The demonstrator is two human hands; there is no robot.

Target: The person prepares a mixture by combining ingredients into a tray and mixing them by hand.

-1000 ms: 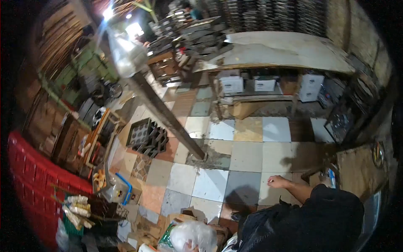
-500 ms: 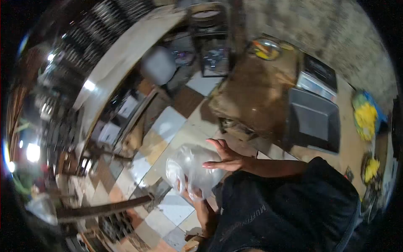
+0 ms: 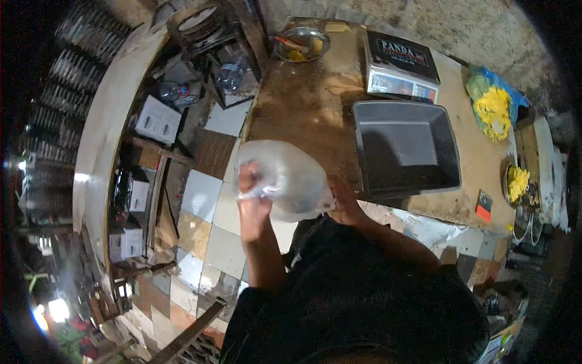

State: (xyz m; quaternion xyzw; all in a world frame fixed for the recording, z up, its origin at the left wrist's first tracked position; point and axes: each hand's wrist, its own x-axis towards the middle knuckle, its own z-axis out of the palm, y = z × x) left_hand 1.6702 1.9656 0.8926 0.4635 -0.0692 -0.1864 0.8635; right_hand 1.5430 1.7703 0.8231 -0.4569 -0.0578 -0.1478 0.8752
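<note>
A puffed-out clear plastic bag hangs in front of my body, beside the wooden table's near left edge. My left hand is closed on its left side, with the fingers partly seen through the plastic. At the bag's right end, my right hand grips its edge, fingers bent and partly in shadow. An empty grey plastic tub sits on the table to the right of the bag. Behind the tub is a boxy scale marked PANDA.
The wooden table carries a metal bowl, a bag of yellow material, a yellow heap and a small red-black object. A long bench and white boxes stand left, over a tiled floor.
My view has turned toward the table. My right hand was spread open over the bag and now grips its right end. The bag is now nearer the table.
</note>
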